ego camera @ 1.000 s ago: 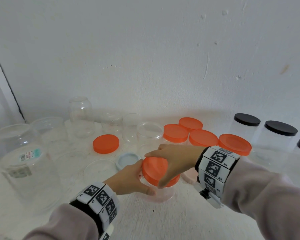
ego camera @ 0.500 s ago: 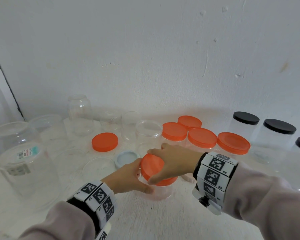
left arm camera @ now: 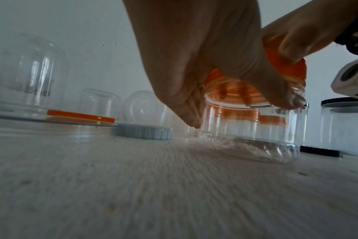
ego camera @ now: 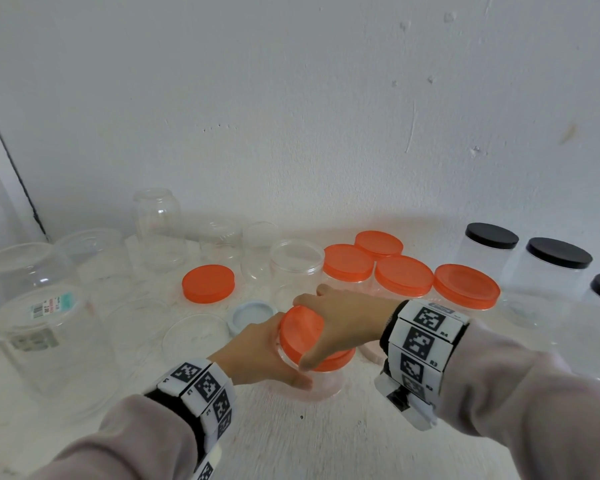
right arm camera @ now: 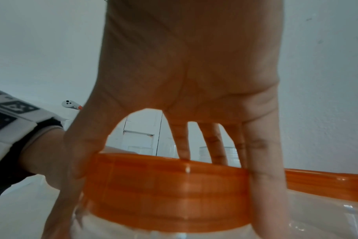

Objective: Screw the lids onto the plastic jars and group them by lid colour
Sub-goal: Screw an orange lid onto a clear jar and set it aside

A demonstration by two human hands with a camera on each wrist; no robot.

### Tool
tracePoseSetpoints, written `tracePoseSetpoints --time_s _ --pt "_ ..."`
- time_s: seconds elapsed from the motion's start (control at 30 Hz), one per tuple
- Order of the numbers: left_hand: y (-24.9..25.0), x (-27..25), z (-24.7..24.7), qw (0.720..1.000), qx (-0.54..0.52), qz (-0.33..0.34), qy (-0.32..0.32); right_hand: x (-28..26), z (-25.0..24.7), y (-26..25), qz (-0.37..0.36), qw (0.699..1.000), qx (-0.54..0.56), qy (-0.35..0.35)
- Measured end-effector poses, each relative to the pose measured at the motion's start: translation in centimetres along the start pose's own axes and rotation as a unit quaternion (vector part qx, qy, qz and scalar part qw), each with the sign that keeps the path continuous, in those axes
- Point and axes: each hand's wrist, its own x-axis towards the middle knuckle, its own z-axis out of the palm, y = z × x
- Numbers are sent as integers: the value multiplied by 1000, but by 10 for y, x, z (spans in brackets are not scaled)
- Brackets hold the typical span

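A clear plastic jar (ego camera: pixel 321 382) is being gripped by the left hand (ego camera: pixel 257 355), whose fingers and thumb are curled round its wall just below the lid. The jar is being held tilted, with only one edge of its base touching the white table (ego camera: pixel 326 441). An orange lid (ego camera: pixel 302 332) is being clasped from above by the right hand (ego camera: pixel 343 322), with the thumb on the near rim and the fingers (right arm camera: pixel 264 169) draped over the far rim. In the right wrist view the lid is being shown seated on the jar's mouth.

Beyond the right hand, four orange-lidded jars (ego camera: pixel 404 277) are being kept together, and further right three black-lidded jars (ego camera: pixel 558 254) are standing. Beyond the left hand a loose orange lid (ego camera: pixel 208 284) and a pale blue lid (ego camera: pixel 252 315) are lying flat, with open clear jars (ego camera: pixel 156 226) behind and to the left.
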Motion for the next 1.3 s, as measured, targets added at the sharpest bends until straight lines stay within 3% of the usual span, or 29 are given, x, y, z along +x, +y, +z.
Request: tracePoseSetpoints --time_s 0.77,1.3 --pt "-1 2 1 999 -43 11 -26 -4 -24 7 -128 985 -26 -111" --pt "2 0 2 1000 -10 9 -16 -8 0 1 -1 999 -54 0"
